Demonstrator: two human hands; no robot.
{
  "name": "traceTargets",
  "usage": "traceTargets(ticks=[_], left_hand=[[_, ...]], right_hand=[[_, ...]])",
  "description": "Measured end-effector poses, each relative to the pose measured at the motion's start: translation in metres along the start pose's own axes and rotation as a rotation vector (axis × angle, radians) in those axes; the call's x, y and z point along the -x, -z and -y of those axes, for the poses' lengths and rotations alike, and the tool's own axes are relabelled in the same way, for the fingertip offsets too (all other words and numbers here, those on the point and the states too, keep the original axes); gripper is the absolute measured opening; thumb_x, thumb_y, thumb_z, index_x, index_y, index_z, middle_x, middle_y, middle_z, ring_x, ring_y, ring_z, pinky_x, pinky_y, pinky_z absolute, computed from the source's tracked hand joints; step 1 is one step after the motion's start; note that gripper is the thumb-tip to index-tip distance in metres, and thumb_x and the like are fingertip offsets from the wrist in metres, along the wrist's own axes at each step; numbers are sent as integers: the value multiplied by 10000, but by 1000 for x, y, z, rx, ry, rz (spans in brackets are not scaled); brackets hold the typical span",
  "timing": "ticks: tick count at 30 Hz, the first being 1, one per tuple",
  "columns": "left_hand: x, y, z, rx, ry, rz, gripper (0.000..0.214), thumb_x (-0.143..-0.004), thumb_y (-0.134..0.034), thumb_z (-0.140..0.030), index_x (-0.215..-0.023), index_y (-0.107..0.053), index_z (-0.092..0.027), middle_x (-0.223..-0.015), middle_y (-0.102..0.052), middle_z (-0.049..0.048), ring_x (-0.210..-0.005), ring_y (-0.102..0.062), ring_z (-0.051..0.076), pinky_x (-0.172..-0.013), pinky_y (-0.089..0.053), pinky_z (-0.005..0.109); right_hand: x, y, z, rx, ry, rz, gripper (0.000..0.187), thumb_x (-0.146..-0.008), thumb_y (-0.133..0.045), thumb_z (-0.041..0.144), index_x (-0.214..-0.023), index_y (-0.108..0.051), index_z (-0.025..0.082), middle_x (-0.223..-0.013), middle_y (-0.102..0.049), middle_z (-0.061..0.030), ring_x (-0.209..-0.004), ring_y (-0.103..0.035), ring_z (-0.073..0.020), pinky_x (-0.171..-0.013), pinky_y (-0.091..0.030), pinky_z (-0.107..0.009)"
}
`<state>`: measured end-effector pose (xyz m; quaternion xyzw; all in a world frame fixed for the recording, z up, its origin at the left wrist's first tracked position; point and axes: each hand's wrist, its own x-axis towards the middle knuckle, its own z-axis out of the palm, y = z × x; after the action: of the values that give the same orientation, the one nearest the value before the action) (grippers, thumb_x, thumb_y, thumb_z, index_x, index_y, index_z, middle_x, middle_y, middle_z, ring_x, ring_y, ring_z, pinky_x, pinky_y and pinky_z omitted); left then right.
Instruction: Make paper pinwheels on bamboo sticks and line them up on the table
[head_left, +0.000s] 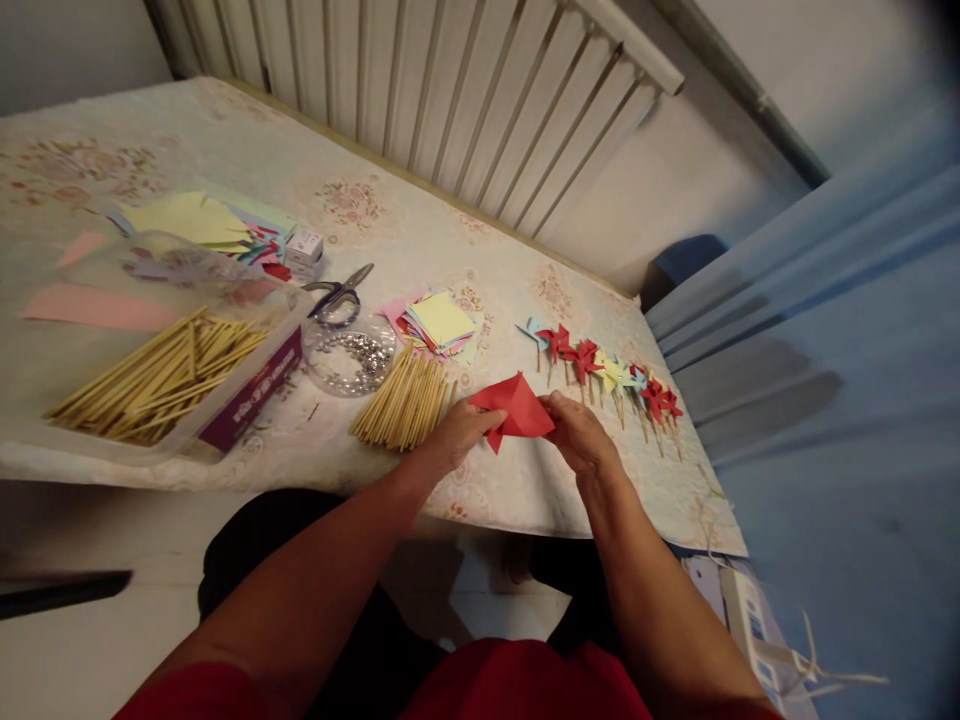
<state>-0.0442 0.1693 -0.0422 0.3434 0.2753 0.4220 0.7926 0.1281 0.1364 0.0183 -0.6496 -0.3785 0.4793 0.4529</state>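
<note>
A red paper square [519,405], partly folded with points sticking out, is held up between both hands above the table's front edge. My left hand [466,432] pinches its left side, thumb on top. At the right corner, my right hand [574,425] grips the paper with its fingertips closed. Just left of my left hand lies a bundle of thin wooden sticks [403,400]. Behind it rests a stack of coloured paper squares [441,322], yellow on top. Finished paper pinwheels on sticks [585,358] lie in a row beyond my right hand, in red, yellow and blue.
A clear plastic box of sticks [247,395] stands at left. Beside it are a round dish of metal pins [350,358], scissors [340,298], small white boxes [304,250] and paper sheets [187,220]. A radiator [435,90] and blue curtain [825,380] border the table.
</note>
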Motion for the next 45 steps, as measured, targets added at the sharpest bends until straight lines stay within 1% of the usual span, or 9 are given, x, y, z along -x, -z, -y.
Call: traceTargets(ticks=[3, 6, 10, 19, 26, 29, 36, 42, 45], left_hand=[[-1, 1, 2, -88, 34, 47, 165, -609, -702, -257, -720, -683, -137, -659, -649, 17, -572, -548, 120, -582, -421, 246], [-4, 2, 6, -171, 47, 33, 109, -597, -672, -226, -658, -645, -141, -590, -600, -5, -502, -481, 97, -505, -363, 228], [-7, 3, 9, -208, 30, 48, 129, -588, -643, -198, -701, -660, -138, -600, -603, -7, -507, -482, 96, -496, -355, 219], [-7, 6, 10, -352, -5, 80, 171, -593, -615, -175, -736, -706, -149, -604, -623, 2, -486, -453, 98, -448, -301, 210], [-3, 6, 4, -388, -88, 104, 103, -587, -605, -134, -642, -689, -159, -576, -604, -8, -513, -444, 101, -468, -291, 213], [-3, 5, 5, -339, -16, 95, 93, -584, -624, -149, -657, -683, -152, -589, -608, -1, -511, -451, 100, -472, -297, 216], [-1, 1, 0, -23, 153, 119, 175, -610, -710, -233, -752, -675, -136, -692, -651, 23, -591, -550, 103, -575, -404, 218], [2, 2, 0, -30, 203, 88, 280, -653, -748, -285, -870, -670, -127, -797, -678, 35, -690, -593, 108, -696, -443, 239], [-1, 3, 7, -37, 182, 75, 289, -661, -742, -281, -891, -662, -125, -822, -678, 47, -723, -616, 130, -733, -463, 271]], right_hand=[[1, -3, -2, -6, -58, 127, 383, -591, -804, 502, -704, -695, 154, -643, -682, -35, -555, -559, -134, -584, -456, -267], [3, -8, -6, 20, -74, 171, 384, -543, -833, 475, -732, -730, 157, -695, -721, -64, -600, -613, -173, -629, -506, -307], [4, -13, -11, 45, -63, 187, 380, -511, -840, 428, -769, -759, 160, -760, -750, -83, -668, -669, -217, -685, -545, -356], [2, -18, -19, 123, -43, 112, 191, -506, -788, 298, -637, -719, 176, -638, -712, -23, -535, -609, -161, -531, -496, -285], [5, -21, -20, 188, -34, 95, 160, -532, -738, 256, -663, -724, 166, -625, -694, 4, -523, -570, -134, -541, -466, -264], [5, -21, -22, 209, -13, 100, 170, -553, -730, 259, -690, -729, 159, -630, -695, 2, -524, -563, -135, -540, -457, -263], [-2, -20, -37, 118, 24, 14, 277, -595, -716, 322, -808, -712, 145, -722, -718, -30, -608, -622, -171, -613, -497, -287], [-3, -30, -43, 162, 68, -150, 223, -612, -684, 352, -741, -667, 170, -675, -692, -22, -619, -623, -179, -566, -480, -268], [-3, -37, -42, 149, 74, -170, 220, -610, -681, 357, -731, -650, 177, -646, -676, -13, -611, -618, -177, -552, -475, -266]])
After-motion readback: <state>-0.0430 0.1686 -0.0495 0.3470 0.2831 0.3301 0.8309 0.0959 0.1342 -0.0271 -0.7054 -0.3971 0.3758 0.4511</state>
